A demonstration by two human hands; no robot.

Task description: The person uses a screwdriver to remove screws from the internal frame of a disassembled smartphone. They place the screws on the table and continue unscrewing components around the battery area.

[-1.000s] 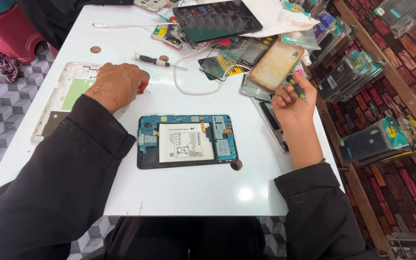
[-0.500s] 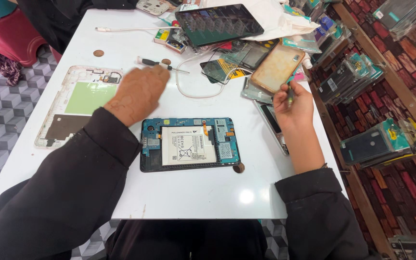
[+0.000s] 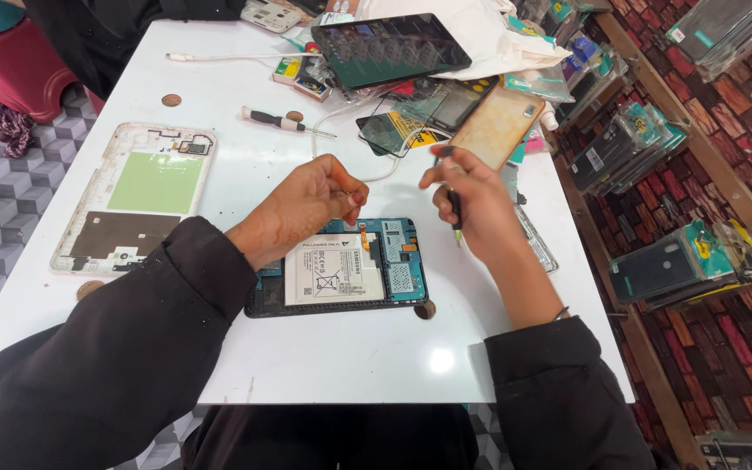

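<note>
I'm mid-teardown: left hand [image 3: 306,204] pinched shut over the opened tablet [image 3: 341,271], nothing visibly held; right hand [image 3: 472,204] grips a screwdriver [image 3: 454,209]. Next needs a precise tip placement on a board screw.

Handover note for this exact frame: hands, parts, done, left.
Left hand: fingertips pinched over the top edge of the opened tablet; whether they hold anything is too small to tell.
Right hand: grips a screwdriver, tip down, beside the tablet.
Done: back cover is off, lying to the left.
Left: the tablet's battery and boards sit in place; a second screwdriver lies further up the table.
</note>
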